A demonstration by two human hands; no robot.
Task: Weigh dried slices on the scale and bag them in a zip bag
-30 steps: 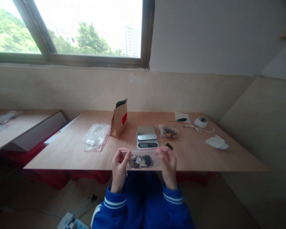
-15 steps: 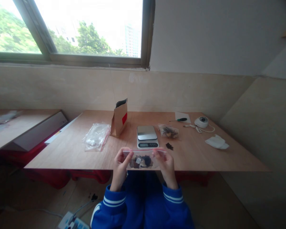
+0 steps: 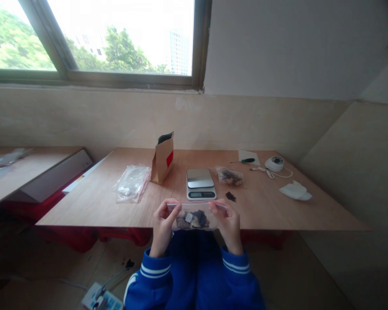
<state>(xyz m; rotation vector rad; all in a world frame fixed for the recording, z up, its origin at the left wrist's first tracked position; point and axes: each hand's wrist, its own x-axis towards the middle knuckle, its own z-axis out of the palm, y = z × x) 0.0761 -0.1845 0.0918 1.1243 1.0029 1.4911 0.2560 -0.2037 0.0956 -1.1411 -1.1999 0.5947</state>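
Between my two hands, at the table's front edge, is a clear zip bag (image 3: 194, 218) with a reddish strip along its top. Dark and pale dried pieces and a small white packet show through it. My left hand (image 3: 164, 218) pinches the top left corner, thumb in front. The top right corner is pinched by my right hand (image 3: 225, 218) in the same way. Just beyond the bag sits a digital kitchen scale (image 3: 200, 178) with a bare metal plate. To the right of the scale lie a second filled zip bag (image 3: 230, 176) and a dark flat scrap (image 3: 230, 196).
An upright brown paper pouch (image 3: 163, 163) stands left of the scale, beside a stack of clear zip bags (image 3: 132, 184). At the right are a screwdriver (image 3: 248, 160) on white paper, a white dome camera (image 3: 274, 163) with its cable, and a crumpled white tissue (image 3: 295, 190).
My head view has shifted very slightly. Both hands keep their grip on the zip bag's top corners, with the right hand a touch further right.
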